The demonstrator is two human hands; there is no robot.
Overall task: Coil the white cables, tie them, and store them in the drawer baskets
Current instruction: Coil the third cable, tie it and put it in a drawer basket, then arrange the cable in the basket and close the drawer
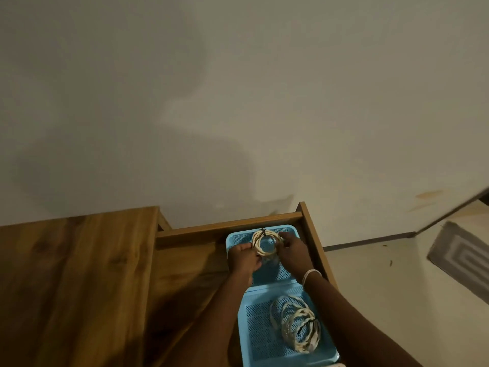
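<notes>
Both hands hold one coiled white cable (265, 242) over the far blue basket (289, 230) in the open wooden drawer (313, 234). The left hand (242, 258) pinches the left side of the coil with its fingers pressed together, and the right hand (292, 251) grips the right side. A dark tie (262, 232) crosses the top of this coil. A second tied coil (296, 323) lies inside the near blue basket (255, 340). The wooden desk (74, 274) is at the left, beside the drawer.
</notes>
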